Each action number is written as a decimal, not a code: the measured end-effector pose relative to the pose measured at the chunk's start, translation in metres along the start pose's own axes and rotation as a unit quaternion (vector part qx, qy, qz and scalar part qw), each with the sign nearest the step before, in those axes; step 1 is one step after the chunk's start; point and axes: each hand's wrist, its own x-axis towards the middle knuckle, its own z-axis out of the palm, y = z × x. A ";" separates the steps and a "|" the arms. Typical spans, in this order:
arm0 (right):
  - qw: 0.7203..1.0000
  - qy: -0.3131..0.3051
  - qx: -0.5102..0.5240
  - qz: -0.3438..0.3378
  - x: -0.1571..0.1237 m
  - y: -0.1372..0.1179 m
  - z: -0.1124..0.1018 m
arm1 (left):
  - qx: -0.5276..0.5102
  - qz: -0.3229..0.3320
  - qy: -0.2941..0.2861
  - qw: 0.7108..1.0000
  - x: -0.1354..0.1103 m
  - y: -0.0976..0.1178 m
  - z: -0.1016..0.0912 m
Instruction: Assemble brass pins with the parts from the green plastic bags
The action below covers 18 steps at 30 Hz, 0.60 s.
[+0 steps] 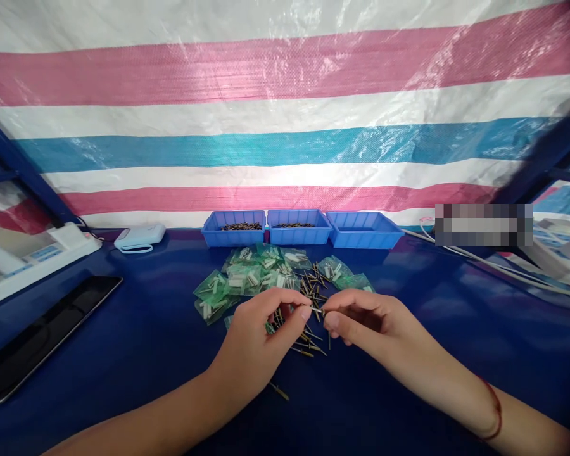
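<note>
Between my two hands a pop rivet (pixel 316 310) spans the small gap, its thin silver pin showing. My left hand (pixel 263 326) pinches the pin end between thumb and forefinger. At the other end, the fingertips of my right hand (pixel 368 316) close on the thicker bronze-coloured part, mostly hidden by them. Under and behind the hands lies a loose pile of bronze rivets with silver pins (pixel 313 283), partly covered by my left hand. One stray rivet (pixel 280 391) is nearer to me, below the left hand. Green-tinted plastic bags (pixel 247 275) holding small whitish pieces surround the pile's far side.
Three blue bins stand along the back: the left bin (pixel 235 239) and middle bin (pixel 299 236) hold small dark parts, the right bin (pixel 367 239) shows none. A black tablet-like slab (pixel 47 335), power strip (pixel 42 256) and pale blue device (pixel 140 237) lie left; cables (pixel 494 261) lie right.
</note>
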 end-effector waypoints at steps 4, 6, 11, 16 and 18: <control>0.994 0.083 -0.036 -0.069 0.003 -0.006 -0.001 | 0.039 0.026 -0.026 0.999 0.000 -0.004 0.001; 0.987 0.104 -0.076 -0.092 0.015 -0.011 -0.008 | 0.089 0.031 -0.020 0.995 0.001 -0.008 0.001; 0.937 0.248 -0.174 -0.173 0.087 -0.015 -0.031 | 0.136 -0.004 -0.009 0.991 0.007 -0.018 -0.006; 0.928 0.230 -0.275 -0.104 0.133 0.000 -0.039 | 0.120 -0.018 -0.028 0.992 0.010 -0.017 -0.011; 0.929 0.214 -0.288 -0.090 0.121 0.005 -0.040 | 0.121 -0.010 -0.030 0.992 0.009 -0.016 -0.012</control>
